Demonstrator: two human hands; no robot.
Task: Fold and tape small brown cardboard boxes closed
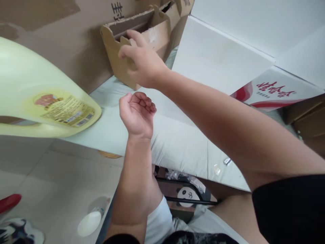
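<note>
My right hand (pixel 144 61) reaches across to the front of a brown cardboard box (pixel 122 64) with a notched, open top. Its fingers are spread and slightly blurred, and I see nothing in them; whether they touch the cardboard I cannot tell. Lower down, my left hand (pixel 138 115) is turned palm up above the pale cloth surface (pixel 182 142). Its fingers curl loosely, leaving the bare palm in sight. To the left lies a large pale yellow bottle (pixel 50 91) with a printed label, apart from both hands.
White boxes (pixel 218 54) with red printing stand at the right. Behind the bottle is a big cardboard carton (pixel 76 51). Small scraps (pixel 216 169) lie on the cloth. On the floor at lower left are a white round object (pixel 88 223) and a red object (pixel 10 202).
</note>
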